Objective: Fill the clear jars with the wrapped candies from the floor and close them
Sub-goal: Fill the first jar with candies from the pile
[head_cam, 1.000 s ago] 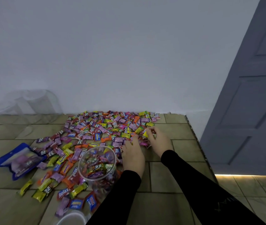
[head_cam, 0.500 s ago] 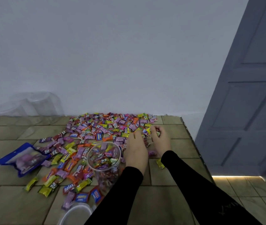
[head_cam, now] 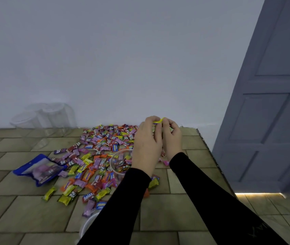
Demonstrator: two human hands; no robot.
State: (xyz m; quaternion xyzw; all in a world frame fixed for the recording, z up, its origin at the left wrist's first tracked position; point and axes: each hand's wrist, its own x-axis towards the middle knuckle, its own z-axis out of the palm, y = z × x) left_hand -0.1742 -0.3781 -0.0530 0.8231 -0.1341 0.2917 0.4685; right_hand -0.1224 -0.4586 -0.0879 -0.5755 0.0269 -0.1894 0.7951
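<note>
A spread of wrapped candies (head_cam: 98,151) in pink, yellow, orange and blue covers the tiled floor by the wall. A clear jar (head_cam: 120,162) stands open among them, partly filled, with my left forearm crossing its right side. My left hand (head_cam: 147,144) and my right hand (head_cam: 171,137) are raised together above the pile's right end, fingers curled round a bunch of candies; a yellow wrapper (head_cam: 158,121) shows between the fingertips. A white lid (head_cam: 87,225) lies at the near edge under my left arm.
Several empty clear jars (head_cam: 47,115) stand against the white wall at the back left. A blue candy bag (head_cam: 38,169) lies left of the pile. A grey door (head_cam: 268,103) stands at the right, past the raised floor's edge (head_cam: 209,152).
Both hands have lifted off the floor with gathered candies and come together in the air. The camera has tilted so the pile and jar sit lower in view.
</note>
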